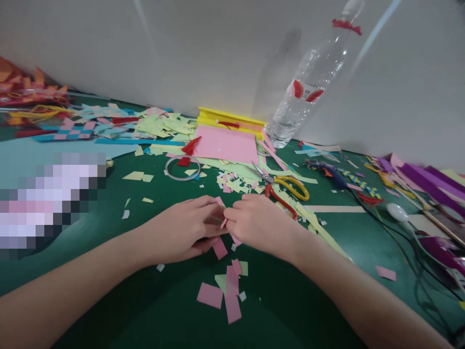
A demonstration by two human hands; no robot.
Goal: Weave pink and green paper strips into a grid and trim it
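Both my hands meet at the middle of a green table [145,310]. My left hand [185,228] and my right hand [254,220] are closed, fingertips pinched together on a small pink paper strip [222,219] that pokes out above and below the fingers. More pink paper pieces [228,291] lie on the table just in front of my hands, with a pale green scrap among them. Scissors with red and yellow handles [286,191] lie just beyond my right hand.
A pink sheet [227,144] lies on a yellow box near the white wall, beside a tilted clear plastic bottle [308,87]. A tape ring [182,167], scattered green and pink scraps, woven paper strips at left, purple paper and black cables at right.
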